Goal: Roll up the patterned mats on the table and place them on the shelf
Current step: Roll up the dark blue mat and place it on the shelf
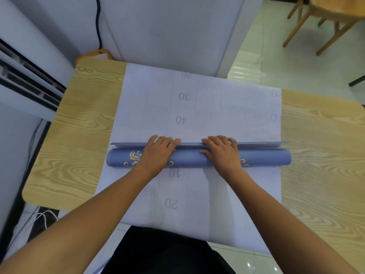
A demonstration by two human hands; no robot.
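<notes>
Every readable mark is a grey numeral printed on the white back of the mat (227, 115), and each one reads upside down from the wearer's side. The numerals run in one column down the mat's middle. The far "20" (186, 75) stands at the 12 o'clock edge. Below it comes "30" (184, 96), then "40" (181, 120) just on the 12 o'clock side of the roll (189, 157). Just beside the roll on its 6 o'clock side stands "10" (174, 172), and further toward 6 o'clock the near "20" (171, 204). Along the mat's 3 o'clock edge a second column shows faintly. One mark there (273, 117) ends in "0", but the rest is too blurred to read.
</notes>
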